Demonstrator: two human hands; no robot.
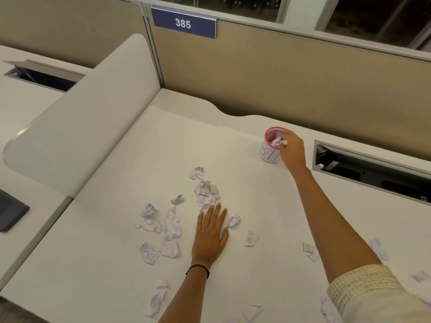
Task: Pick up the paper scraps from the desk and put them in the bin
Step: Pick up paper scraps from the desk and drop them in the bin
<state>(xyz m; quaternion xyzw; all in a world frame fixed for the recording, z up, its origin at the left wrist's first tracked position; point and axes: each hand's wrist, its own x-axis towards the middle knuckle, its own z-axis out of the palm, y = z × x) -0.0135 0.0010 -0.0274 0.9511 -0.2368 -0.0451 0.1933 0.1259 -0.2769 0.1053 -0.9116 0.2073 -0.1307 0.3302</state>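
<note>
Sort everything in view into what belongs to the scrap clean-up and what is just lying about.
Job: paper scraps on the desk; bin; right hand at the bin's mouth, pinching scraps; left hand flat on the desk.
Lying about: 385 sign; dark device; open cable hatch.

White worktop: crumpled paper scraps scattered across the middle, near edge and right (most printed). Pink-rimmed bin stands upright far right. Left hand lies flat, fingertips touching the middle scraps.
</note>
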